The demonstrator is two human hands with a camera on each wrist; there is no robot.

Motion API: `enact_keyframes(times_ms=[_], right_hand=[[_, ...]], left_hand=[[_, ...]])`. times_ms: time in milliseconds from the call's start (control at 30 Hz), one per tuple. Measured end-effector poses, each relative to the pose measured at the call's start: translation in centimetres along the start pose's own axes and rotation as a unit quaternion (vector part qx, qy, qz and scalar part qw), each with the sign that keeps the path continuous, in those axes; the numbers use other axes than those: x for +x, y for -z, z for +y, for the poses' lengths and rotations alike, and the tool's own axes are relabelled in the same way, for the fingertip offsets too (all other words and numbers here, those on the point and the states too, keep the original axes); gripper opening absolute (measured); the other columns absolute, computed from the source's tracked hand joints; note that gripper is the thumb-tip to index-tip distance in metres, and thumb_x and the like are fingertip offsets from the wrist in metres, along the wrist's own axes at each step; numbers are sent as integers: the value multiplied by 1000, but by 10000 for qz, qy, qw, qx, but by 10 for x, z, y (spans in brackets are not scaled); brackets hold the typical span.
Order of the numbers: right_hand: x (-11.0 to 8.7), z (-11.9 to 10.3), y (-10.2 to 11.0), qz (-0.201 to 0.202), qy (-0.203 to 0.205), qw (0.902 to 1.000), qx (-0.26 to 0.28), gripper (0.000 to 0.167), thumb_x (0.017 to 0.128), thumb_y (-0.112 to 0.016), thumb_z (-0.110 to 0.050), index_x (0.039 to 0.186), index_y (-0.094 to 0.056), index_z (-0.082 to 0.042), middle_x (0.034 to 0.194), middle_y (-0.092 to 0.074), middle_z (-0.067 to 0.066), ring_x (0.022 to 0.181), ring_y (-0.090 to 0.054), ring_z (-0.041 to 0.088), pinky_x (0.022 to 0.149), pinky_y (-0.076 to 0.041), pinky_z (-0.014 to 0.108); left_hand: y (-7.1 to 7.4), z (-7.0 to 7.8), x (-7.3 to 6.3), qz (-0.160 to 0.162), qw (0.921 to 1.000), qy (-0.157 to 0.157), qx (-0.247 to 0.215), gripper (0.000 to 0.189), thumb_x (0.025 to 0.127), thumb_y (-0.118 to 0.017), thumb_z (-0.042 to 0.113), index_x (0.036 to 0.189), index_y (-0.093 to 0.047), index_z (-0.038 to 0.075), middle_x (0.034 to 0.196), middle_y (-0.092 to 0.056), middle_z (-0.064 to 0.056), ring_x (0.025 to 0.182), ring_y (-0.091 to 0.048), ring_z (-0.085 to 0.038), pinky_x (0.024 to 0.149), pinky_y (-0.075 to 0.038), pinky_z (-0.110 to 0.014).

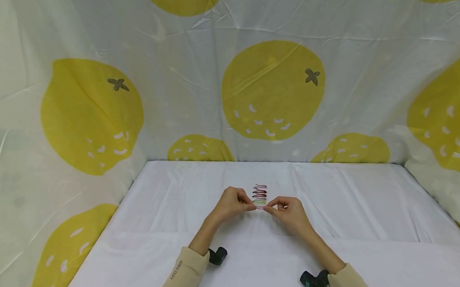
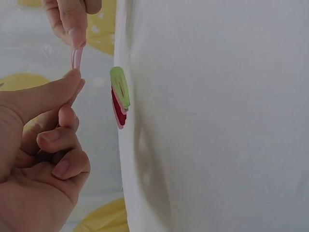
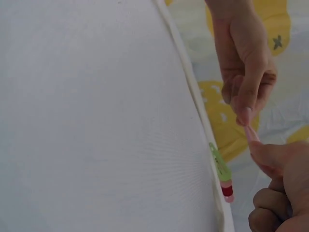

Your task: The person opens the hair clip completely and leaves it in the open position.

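Over the middle of the table, the left hand (image 1: 230, 205) and right hand (image 1: 292, 214) pinch opposite ends of one pink hair clip (image 2: 76, 58) between thumb and fingertips. In the right wrist view the same pink clip (image 3: 251, 134) spans the small gap between the hands, its ends hidden by the fingertips. Just beyond, a light green snap hair clip (image 1: 259, 202) lies on the cloth, first in a column of several clips. Behind it come pink clips and dark red clips (image 1: 259, 192), lying crosswise one behind another. Neither hand touches that column.
A white cloth (image 1: 172, 192) with creases covers the table. Around its back and sides hangs a pale curtain (image 1: 179, 71) printed with large yellow lemons. Black wrist devices (image 1: 218, 256) sit at both beige sleeves (image 1: 186, 269).
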State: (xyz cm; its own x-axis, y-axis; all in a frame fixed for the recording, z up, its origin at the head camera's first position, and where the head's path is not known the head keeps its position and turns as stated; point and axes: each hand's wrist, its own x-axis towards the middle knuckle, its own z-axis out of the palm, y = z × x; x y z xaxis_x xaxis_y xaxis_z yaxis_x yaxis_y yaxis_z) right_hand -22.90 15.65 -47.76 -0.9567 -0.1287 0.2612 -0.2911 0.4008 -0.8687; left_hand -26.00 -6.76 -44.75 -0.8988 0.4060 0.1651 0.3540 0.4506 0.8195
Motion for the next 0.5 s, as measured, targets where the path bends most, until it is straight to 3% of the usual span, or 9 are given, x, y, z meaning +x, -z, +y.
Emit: enact_keyframes(times_ms=[300,500], right_hand=[[-4,0,-6,409,466,9978,-234,11,80,-86,-5,75,-78,-11,50,-27,-11,51,-22,-2,52,-22,18],[-2,0,-5,407,472,9975,-330,10,81,-87,-8,76,-79,-13,50,-27,-11,50,-21,-2,51,-22,18]], left_hand=[[-8,4,-1,103,9994,-173,273,8,80,-83,-1,73,-79,1,72,-73,-10,58,-52,-1,54,-43,-17],[-7,5,1,61,9987,-258,429,7,81,-84,0,75,-81,2,73,-72,-9,59,-50,-1,54,-41,-16]])
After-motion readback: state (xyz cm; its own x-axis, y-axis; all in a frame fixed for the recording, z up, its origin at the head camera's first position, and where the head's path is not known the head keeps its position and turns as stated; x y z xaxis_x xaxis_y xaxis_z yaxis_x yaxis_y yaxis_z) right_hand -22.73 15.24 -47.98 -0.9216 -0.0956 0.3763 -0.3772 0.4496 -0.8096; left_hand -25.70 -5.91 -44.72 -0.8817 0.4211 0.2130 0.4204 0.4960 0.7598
